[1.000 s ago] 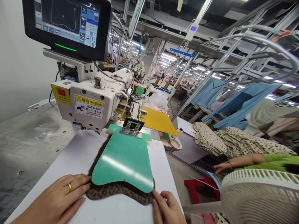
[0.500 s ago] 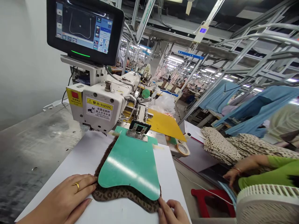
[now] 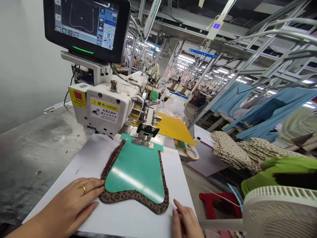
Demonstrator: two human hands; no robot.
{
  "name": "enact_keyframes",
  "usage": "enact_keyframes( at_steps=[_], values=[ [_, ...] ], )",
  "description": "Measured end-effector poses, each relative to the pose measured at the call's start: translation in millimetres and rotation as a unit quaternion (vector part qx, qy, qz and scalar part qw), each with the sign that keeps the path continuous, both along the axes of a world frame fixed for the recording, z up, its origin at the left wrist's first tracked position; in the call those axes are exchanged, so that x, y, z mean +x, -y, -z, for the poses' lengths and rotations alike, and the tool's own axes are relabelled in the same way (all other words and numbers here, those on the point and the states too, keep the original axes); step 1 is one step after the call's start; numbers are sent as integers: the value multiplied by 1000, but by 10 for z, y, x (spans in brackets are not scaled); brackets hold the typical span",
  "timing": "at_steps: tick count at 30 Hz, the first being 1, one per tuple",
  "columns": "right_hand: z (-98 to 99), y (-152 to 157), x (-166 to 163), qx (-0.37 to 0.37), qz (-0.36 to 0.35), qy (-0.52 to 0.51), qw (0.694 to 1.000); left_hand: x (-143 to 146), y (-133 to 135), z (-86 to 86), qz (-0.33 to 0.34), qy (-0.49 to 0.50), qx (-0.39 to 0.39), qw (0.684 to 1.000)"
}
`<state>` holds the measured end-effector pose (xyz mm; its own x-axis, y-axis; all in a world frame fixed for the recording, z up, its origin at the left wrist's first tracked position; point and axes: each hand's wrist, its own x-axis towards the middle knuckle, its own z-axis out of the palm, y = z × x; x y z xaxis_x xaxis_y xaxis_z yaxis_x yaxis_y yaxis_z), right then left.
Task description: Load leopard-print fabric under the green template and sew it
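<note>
The leopard-print fabric piece (image 3: pixel 135 198) lies flat on a white board (image 3: pixel 128 221) in front of a programmable sewing machine (image 3: pixel 109 109), with a green template plate (image 3: pixel 136 172) pressed on top of it — only a brown spotted border shows around the plate's left, lower and right edges. The plate's narrow upper end sits under the machine's metal clamp (image 3: pixel 143 142).

The left hand (image 3: pixel 71 206) rests palm-down on the board, fingers spread and flat, a gold ring (image 3: pixel 83 188) on one finger. Its fingertips reach the fabric's lower left corner, touching the border just where the green plate ends. It grips nothing; it simply presses.

The right hand (image 3: pixel 185 219) lies at the board's lower right edge, fingers loosely curled and holding nothing. It sits just beside the fabric's lower right corner, apart from it by a strip of bare white board. So the piece lies between the two hands and a little beyond them, toward the machine.

Above the machine a touchscreen (image 3: pixel 86 23) shows a stitched outline of the same shape. A yellow plate (image 3: pixel 173 129) and a roll of tape (image 3: pixel 192 152) lie past the board to the right. Further right — another person's green sleeve (image 3: pixel 272 172) beside a heap of spotted cloth (image 3: pixel 237 152), and a white fan guard (image 3: pixel 279 208) in the near corner.
</note>
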<state>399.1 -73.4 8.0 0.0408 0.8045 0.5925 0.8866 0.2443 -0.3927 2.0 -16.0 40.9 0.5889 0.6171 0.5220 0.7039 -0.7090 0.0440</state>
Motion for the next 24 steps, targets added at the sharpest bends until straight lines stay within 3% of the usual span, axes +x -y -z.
enact_keyframes(
  at_steps=[3, 6, 13, 16, 24],
  values=[
    [-115, 15, -32, -18, -1, 23, 1000, -37, -1, 15, -7, 55, -70, 996],
    [-174, 18, -68, -27, 9, 34, 999, 22, -177, -117, -38, 78, -165, 982],
    [-151, 21, -105, -19, 19, 40, 999, 508, -1150, -507, -78, -19, -251, 965],
    [-152, 25, -132, -15, 20, 34, 999, 555, -1306, -528, -84, -46, -246, 965],
    [-235, 23, -223, -8, 58, 35, 998, 447, -1134, -379, -116, -41, -127, 984]
  ],
)
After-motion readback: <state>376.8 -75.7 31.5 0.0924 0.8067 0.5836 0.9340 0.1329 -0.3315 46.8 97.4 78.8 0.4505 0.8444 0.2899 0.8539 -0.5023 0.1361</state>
